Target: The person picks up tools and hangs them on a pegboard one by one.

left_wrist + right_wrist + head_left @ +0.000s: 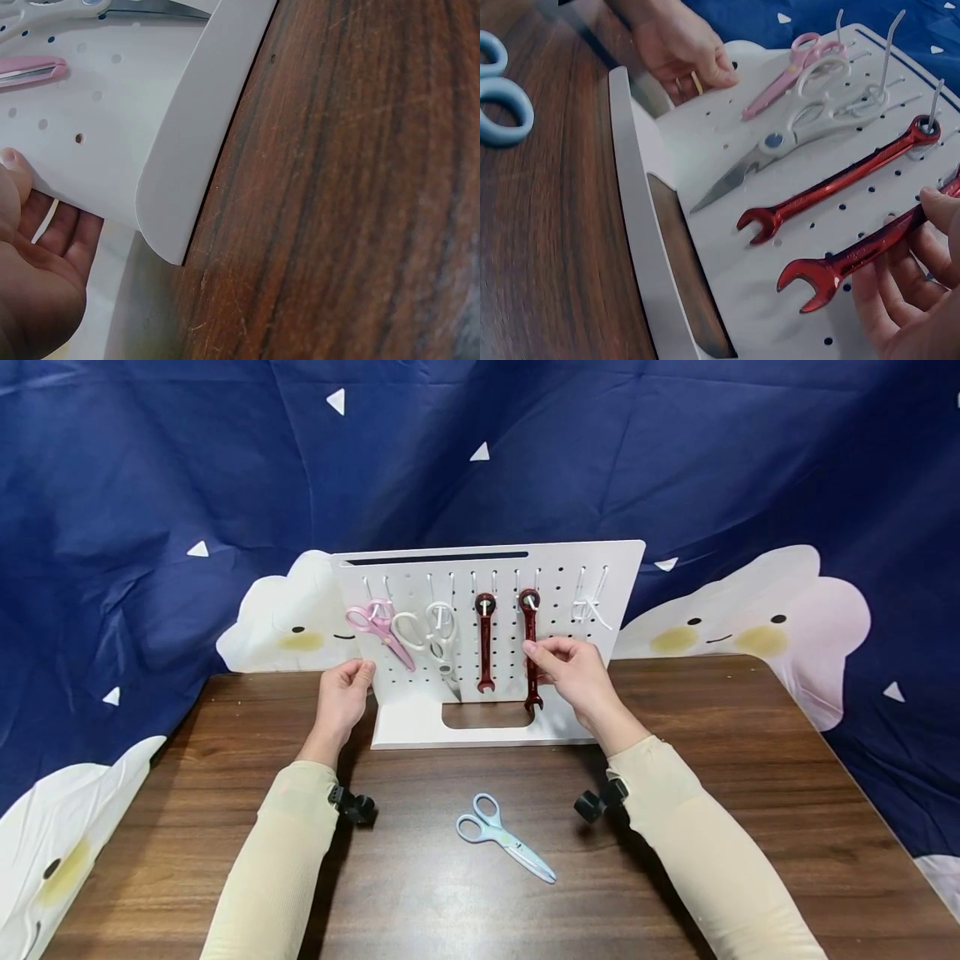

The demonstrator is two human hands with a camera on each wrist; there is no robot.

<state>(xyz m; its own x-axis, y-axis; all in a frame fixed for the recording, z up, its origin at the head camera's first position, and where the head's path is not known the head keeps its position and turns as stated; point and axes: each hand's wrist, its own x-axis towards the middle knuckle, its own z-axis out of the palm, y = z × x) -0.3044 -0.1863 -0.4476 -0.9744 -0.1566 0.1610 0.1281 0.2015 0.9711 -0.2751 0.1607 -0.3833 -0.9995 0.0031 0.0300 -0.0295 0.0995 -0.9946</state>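
Note:
A white pegboard stand (408,727) stands upright on the table. My left hand (343,697) grips its left edge, thumb in front and fingers behind in the left wrist view. The right hand (581,677) pinches the shaft of a red combination wrench (870,246), whose ring end is on a hook at the top. Just left of it hangs another red wrench (485,647). Farther left, white kitchen shears (787,142) and pink scissors (382,628) hang from hooks.
Light blue scissors (502,837) lie on the wooden table (420,910) in front of the stand, blades toward the lower right. White hooks (592,602) at the board's right bear no tool. A dark blue cloth (480,502) with cloud figures hangs behind.

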